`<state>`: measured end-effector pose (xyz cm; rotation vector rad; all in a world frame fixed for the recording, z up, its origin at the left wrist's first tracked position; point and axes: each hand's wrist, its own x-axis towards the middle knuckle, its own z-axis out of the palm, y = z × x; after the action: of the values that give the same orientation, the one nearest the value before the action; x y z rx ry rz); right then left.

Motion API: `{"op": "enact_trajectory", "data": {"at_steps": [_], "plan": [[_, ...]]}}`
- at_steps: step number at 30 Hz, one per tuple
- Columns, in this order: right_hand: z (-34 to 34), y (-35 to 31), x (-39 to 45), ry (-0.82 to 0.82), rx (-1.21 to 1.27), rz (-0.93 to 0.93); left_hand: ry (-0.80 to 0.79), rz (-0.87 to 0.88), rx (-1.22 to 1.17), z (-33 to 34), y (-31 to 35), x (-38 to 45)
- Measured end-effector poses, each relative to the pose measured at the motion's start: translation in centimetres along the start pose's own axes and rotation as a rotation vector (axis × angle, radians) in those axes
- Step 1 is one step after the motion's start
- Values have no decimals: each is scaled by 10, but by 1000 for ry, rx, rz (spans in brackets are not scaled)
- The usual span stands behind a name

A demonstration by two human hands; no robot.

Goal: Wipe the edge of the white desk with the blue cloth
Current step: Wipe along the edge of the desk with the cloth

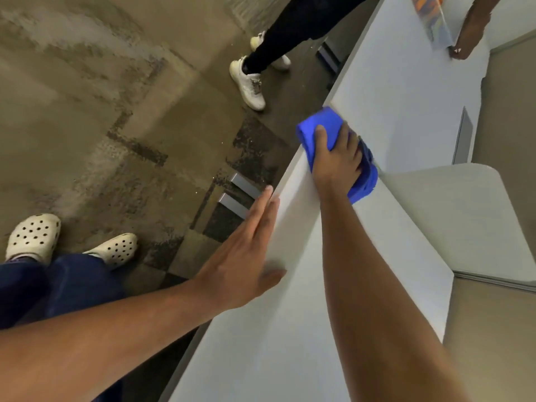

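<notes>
Cloth (327, 132) on desk (391, 111) edge, under right hand (338, 161); left hand (246, 253) nearer.

Blue cloth (324, 126): middle hidden under the right hand (338, 161) — only its bunched ends show.
White desk (391, 111): runs out of view at the top and bottom edges.
Second person (290, 30): cut off at the top — only legs, shoes and one hand visible.
Colourful item (432, 18): blurred, cropped, cannot be identified.

Office (carpet tiles (139, 146), white desk (406, 91))
</notes>
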<state>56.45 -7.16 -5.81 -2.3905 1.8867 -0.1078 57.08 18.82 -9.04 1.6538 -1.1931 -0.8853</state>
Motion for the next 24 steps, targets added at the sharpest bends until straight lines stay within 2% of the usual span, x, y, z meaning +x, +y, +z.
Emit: {"op": "enact_trajectory", "data": {"at_steps": [3, 6, 10, 13, 16, 20, 24], "plan": [[1, -4, -44, -59, -46, -87, -8, -155, -152, 6, -1, -3], [-3, 9, -97, -76, -53, -98, 11, -271, -242, 8, -1, -5], [-4, 21, -141, -58, -88, -66, 40, -271, -394, 8, -1, -3], [1, 15, -122, -45, -96, -39, 40, -264, -357, 13, -5, -3], [5, 3, -75, -46, -91, -4, 11, -306, -273, 15, -7, -5], [7, -21, -14, -53, -49, 69, -2, -268, -257, 11, -3, -7], [-1, -28, -20, -87, -38, 59, -12, -275, -244, 4, 6, -6]]}}
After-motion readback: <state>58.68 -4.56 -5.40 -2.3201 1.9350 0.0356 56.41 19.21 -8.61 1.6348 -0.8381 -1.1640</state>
